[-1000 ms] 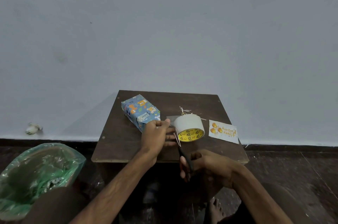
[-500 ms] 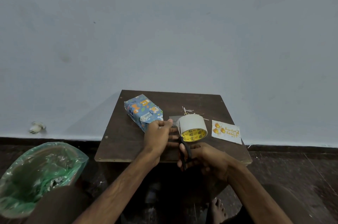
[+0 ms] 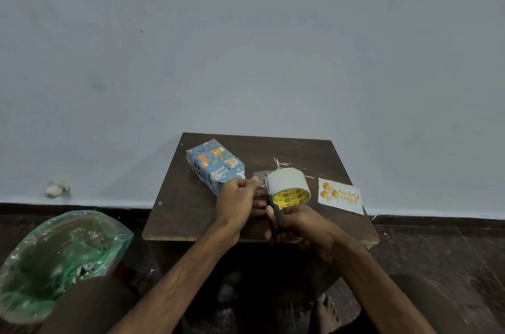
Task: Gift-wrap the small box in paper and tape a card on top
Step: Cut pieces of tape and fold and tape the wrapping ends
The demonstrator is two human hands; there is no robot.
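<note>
The box wrapped in blue animal-print paper (image 3: pixel 216 164) lies on the small dark wooden table (image 3: pixel 185 205), at its left. A wide roll of clear tape (image 3: pixel 288 187) with a yellow core stands mid-table. My left hand (image 3: pixel 237 201) pinches a pulled-out strip of tape (image 3: pixel 259 179) just left of the roll. My right hand (image 3: pixel 297 227) grips black-handled scissors (image 3: pixel 274 213), whose blades reach up to the strip beside the roll. The white card (image 3: pixel 340 195) with orange balloons and writing lies at the table's right edge.
A bin lined with a green plastic bag (image 3: pixel 54 260) stands on the dark floor to the left. Thin paper scraps (image 3: pixel 281 163) lie behind the roll. A grey wall rises right behind the table. My knees and a bare foot (image 3: pixel 326 312) show below the table.
My right hand has moved the scissors up from the table's front edge to the tape strip beside the roll. My left hand keeps holding the strip taut.
</note>
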